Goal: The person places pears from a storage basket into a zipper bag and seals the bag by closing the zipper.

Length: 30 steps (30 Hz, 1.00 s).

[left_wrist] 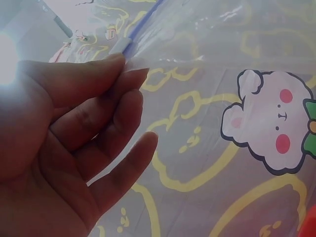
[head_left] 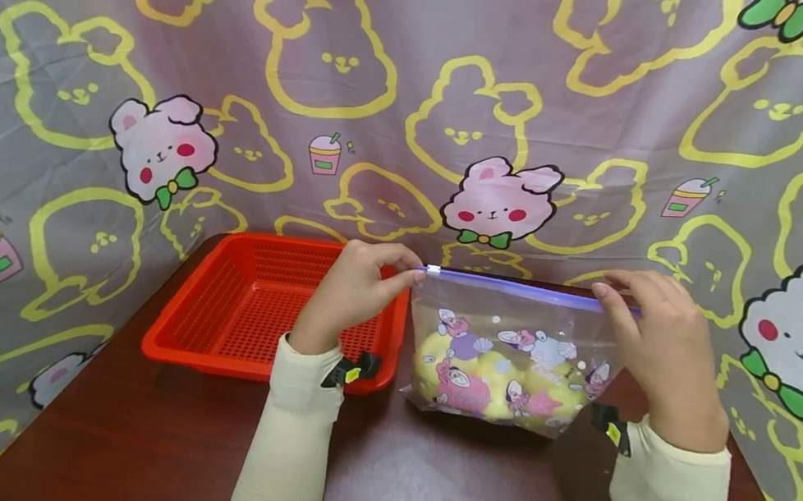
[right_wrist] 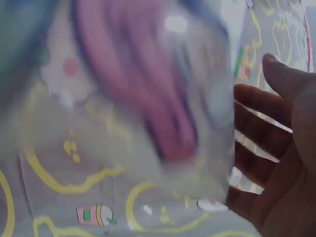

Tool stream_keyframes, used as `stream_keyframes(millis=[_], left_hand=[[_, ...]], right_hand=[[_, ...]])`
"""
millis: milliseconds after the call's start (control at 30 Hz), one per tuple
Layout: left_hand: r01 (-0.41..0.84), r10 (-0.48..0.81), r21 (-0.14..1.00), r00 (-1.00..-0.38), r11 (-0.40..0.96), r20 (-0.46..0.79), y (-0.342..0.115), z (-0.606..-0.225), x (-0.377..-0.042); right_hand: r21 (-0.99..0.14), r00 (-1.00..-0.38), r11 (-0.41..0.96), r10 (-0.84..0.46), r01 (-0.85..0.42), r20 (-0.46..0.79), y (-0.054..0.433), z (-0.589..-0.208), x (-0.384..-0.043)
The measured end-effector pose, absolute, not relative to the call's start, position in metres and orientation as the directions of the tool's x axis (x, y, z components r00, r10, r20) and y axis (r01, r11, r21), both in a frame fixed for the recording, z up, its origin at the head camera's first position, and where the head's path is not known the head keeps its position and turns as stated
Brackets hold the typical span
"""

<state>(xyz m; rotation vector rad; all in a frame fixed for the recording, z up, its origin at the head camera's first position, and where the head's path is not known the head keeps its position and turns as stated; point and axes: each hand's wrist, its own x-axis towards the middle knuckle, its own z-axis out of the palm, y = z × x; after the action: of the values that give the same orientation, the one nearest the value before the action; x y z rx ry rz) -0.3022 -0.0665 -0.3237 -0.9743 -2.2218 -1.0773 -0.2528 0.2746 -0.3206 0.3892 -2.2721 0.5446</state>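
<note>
A clear zip bag (head_left: 508,362) with a purple zip strip and printed shells and cartoon figures stands upright on the table. Several rounded yellow things (head_left: 492,368) lie inside; the print and plastic partly hide them. At the bag's top left corner, my left hand (head_left: 368,284) pinches the edge beside the white slider (head_left: 433,270), between thumb and forefinger. My right hand (head_left: 666,347) is at the top right corner. In the right wrist view, its fingers (right_wrist: 261,126) reach behind the bag's edge while the thumb stands apart from them.
A red plastic basket (head_left: 161,339) with perforated walls sits left of the bag, behind my left forearm. The dark brown table (head_left: 91,430) meets a cartoon-printed curtain (head_left: 383,149) at the back and sides. Light glares off the tabletop in front.
</note>
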Motion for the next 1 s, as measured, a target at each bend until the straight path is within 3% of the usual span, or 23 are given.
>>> stream_keyframes(millis=[167,300,533,1000], left_hand=[[0.760,0.384,0.481,-0.641,0.437,0.665,-0.067,-0.324,-0.302],[0.754,0.379,0.487,-0.648,0.442,0.660,-0.067,-0.324,-0.303],[0.751,0.382,0.492,-0.653,0.441,0.654,-0.068,-0.324,-0.303],[0.769,0.381,0.463,-0.628,0.441,0.679,-0.070,-0.324,-0.305]], right_hand=[[-0.421,-0.877,0.875,-0.010,-0.241,0.481,0.296,-0.318,-0.248],[-0.443,-0.950,0.883,-0.008,-0.153,0.311,0.312,-0.318,-0.249],[-0.468,-0.981,0.872,-0.059,-0.141,0.185,0.328,-0.321,-0.252],[-0.491,-0.944,0.847,-0.038,-0.205,0.328,0.337,-0.323,-0.245]])
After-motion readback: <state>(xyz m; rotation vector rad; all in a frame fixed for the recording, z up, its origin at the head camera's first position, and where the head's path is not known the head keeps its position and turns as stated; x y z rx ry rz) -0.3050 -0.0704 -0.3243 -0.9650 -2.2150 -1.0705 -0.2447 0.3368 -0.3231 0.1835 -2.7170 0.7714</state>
